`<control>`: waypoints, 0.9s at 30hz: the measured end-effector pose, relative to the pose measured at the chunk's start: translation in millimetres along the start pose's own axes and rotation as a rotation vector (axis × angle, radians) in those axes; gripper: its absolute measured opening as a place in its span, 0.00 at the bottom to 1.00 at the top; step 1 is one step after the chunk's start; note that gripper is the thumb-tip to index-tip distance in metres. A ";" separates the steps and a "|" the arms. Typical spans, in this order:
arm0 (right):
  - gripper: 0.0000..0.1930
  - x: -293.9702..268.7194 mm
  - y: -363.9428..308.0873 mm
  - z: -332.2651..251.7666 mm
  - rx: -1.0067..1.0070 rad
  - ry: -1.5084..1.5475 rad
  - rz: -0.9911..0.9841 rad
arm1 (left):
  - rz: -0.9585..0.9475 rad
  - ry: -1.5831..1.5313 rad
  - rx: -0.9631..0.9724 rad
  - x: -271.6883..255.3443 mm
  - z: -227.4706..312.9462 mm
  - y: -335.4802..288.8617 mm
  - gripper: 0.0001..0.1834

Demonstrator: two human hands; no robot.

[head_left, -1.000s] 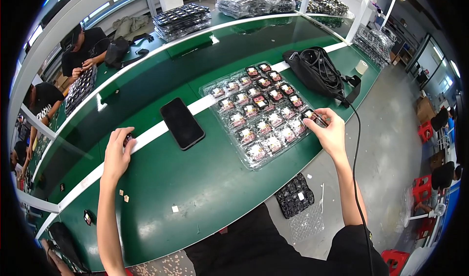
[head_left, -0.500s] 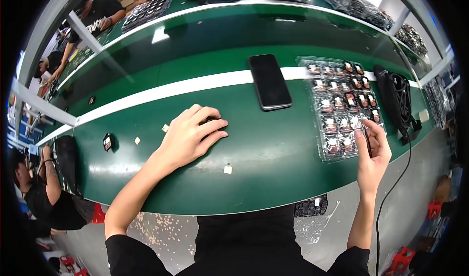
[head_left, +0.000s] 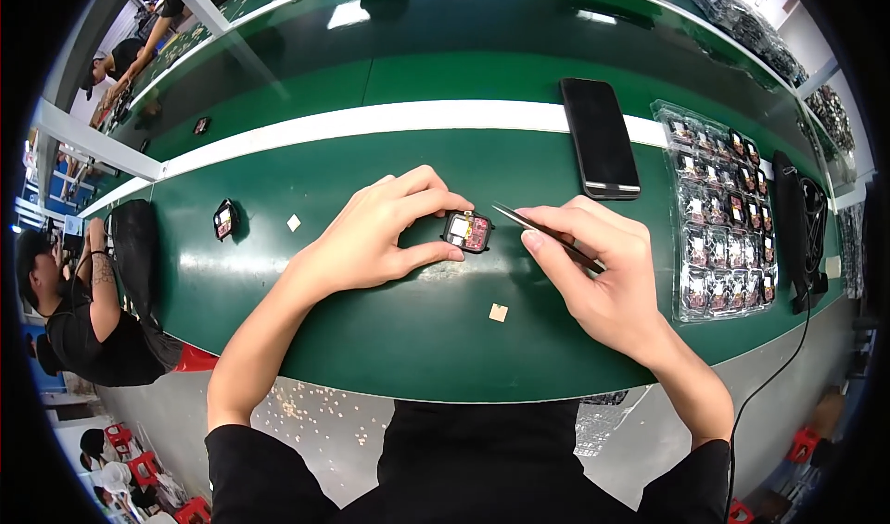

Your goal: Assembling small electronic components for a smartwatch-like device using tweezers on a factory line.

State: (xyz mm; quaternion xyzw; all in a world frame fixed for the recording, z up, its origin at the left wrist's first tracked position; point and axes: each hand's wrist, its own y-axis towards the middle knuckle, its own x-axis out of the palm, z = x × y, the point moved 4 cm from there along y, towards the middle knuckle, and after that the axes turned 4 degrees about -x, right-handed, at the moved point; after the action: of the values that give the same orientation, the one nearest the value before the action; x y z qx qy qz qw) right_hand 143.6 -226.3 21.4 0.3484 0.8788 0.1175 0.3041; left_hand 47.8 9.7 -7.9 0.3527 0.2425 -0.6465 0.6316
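Observation:
My left hand (head_left: pixel 375 232) pinches a small black watch case (head_left: pixel 468 233) between thumb and fingers just above the green bench. The case's face is off, showing a pale square and reddish parts inside. In my right hand (head_left: pixel 603 269) is a pair of dark tweezers (head_left: pixel 515 215), held like a pen. Their pointed tips are just right of the case, apart from it. A second watch case (head_left: pixel 225 219) stands by itself on the bench to the left. One small cream square (head_left: pixel 499 313) lies below the hands, another square (head_left: pixel 294 223) left of my left hand.
A black smartphone (head_left: pixel 601 139) lies across the white strip. To its right sits a clear tray (head_left: pixel 675 255) of watch cases, beside a black cabled device (head_left: pixel 799 218). A co-worker (head_left: pixel 88 311) sits at far left; white posts (head_left: pixel 97 142) frame the bench.
My right hand has come left from the tray to beside the watch case, carrying the tweezers. The case, earlier mostly hidden under my left fingers, now shows. The whole view has shifted.

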 end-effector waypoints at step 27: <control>0.08 19.6 -8.4 33.1 0.041 -0.032 -0.055 | -0.069 -0.057 0.068 7.3 5.2 -0.3 0.31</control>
State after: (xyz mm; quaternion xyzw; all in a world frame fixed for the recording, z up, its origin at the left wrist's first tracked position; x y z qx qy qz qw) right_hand 148.1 -219.2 -17.0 0.3322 0.8853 0.0858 0.3140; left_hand 47.1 1.0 -10.3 0.3470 0.2144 -0.6854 0.6032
